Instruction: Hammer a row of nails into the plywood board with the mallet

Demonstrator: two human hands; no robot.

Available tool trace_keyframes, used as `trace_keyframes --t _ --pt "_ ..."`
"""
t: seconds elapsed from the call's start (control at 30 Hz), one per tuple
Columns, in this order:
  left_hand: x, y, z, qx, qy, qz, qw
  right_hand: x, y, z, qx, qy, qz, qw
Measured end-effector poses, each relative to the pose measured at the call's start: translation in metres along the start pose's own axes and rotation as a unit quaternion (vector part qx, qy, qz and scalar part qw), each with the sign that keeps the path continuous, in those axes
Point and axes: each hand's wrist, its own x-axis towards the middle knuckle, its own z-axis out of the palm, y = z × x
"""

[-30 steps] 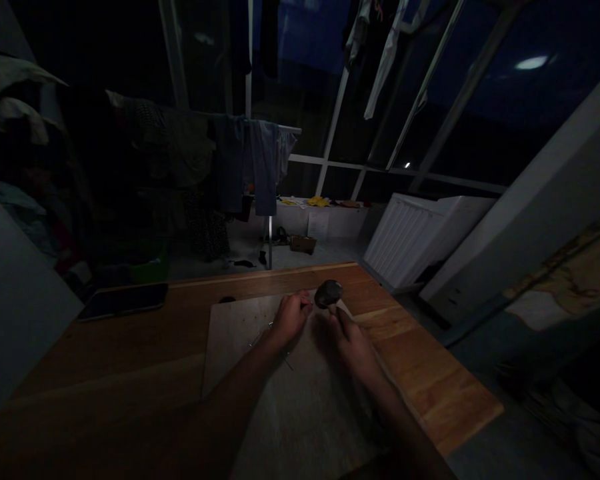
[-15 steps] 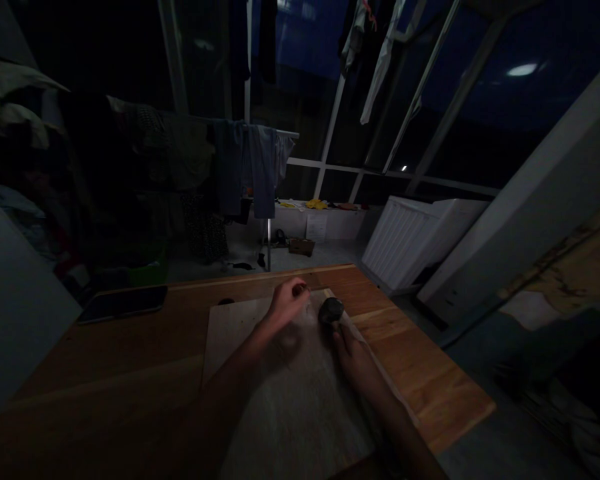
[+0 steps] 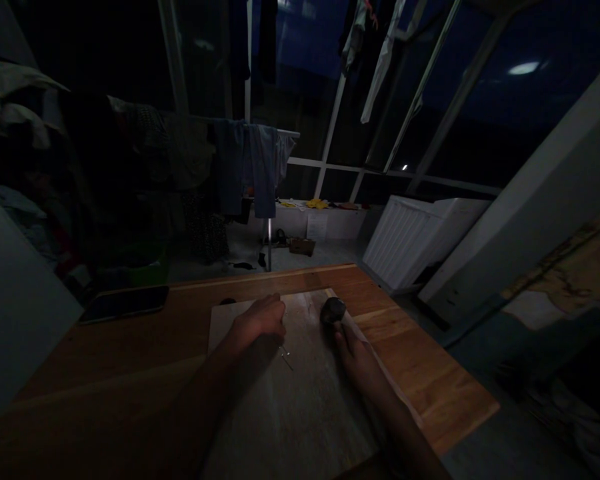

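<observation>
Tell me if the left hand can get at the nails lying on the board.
Probably yes: the left hand appears right beside the nails on the board, and the hammer in the right hand sits off to the side, not between them.

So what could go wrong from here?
The right hand holds the hammer not far from the bare left hand, so a careless swing might hit it. The thin nails lie loose on the board by that hand and could prick it. The dim light may make both easier to misjudge.
</observation>
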Motion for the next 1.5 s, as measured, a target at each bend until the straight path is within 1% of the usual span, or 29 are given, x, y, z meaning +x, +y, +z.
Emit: trace_keyframes --t 0.07,0.1,0.2,0.27,0.33,0.47,0.67,0.77,0.9,0.97,1.03,1.17,1.3,1.4,1.5 --pt "0.004 0.005 -0.001 0.027 -0.019 0.011 0.999 0.0 0.002 0.0 -0.001 -0.004 0.003 1.0" --pt "0.005 0.007 -0.001 0.039 -0.018 0.013 0.999 0.0 0.002 0.0 -0.001 -0.006 0.004 1.0" --pt "0.01 0.012 0.001 0.019 0.045 0.013 0.999 0.001 0.004 0.001 0.004 -0.006 0.004 1.0" --pt "0.013 0.012 0.006 -0.01 0.06 0.024 0.998 0.001 0.004 0.001 0.01 -0.004 0.003 1.0" --pt "0.015 0.011 0.012 -0.02 0.051 0.042 0.998 0.001 0.004 0.002 0.01 -0.005 0.005 1.0" --pt "0.017 0.006 0.019 0.017 0.02 0.076 0.997 0.001 0.004 0.002 0.001 -0.012 0.011 1.0" --pt "0.018 0.007 0.022 0.013 0.028 0.097 0.995 0.0 0.002 0.0 0.011 -0.008 0.002 1.0" --pt "0.021 0.005 0.028 -0.023 0.043 0.089 0.995 0.001 0.004 0.001 0.014 -0.014 0.014 1.0" --pt "0.027 -0.003 0.041 -0.125 0.069 0.047 0.989 0.001 0.007 0.003 0.028 -0.01 0.013 0.999" --pt "0.029 -0.007 0.046 -0.167 0.076 0.036 0.982 0.002 0.009 0.004 0.032 -0.007 0.01 0.999" --pt "0.03 -0.01 0.049 -0.191 0.086 0.035 0.977 0.002 0.01 0.003 0.04 -0.006 0.01 0.999" --pt "0.03 -0.011 0.05 -0.206 0.106 0.026 0.972 0.003 0.01 0.002 0.069 -0.013 0.016 0.997" --pt "0.03 -0.01 0.051 -0.212 0.109 0.019 0.971 0.004 -0.001 0.001 0.086 -0.004 0.013 0.996" --pt "0.03 -0.011 0.053 -0.22 0.106 0.006 0.97 0.009 -0.018 0.0 0.091 -0.002 -0.009 0.996" --pt "0.032 -0.012 0.054 -0.226 0.108 0.014 0.968 0.018 -0.035 0.001 0.093 0.003 -0.031 0.995"
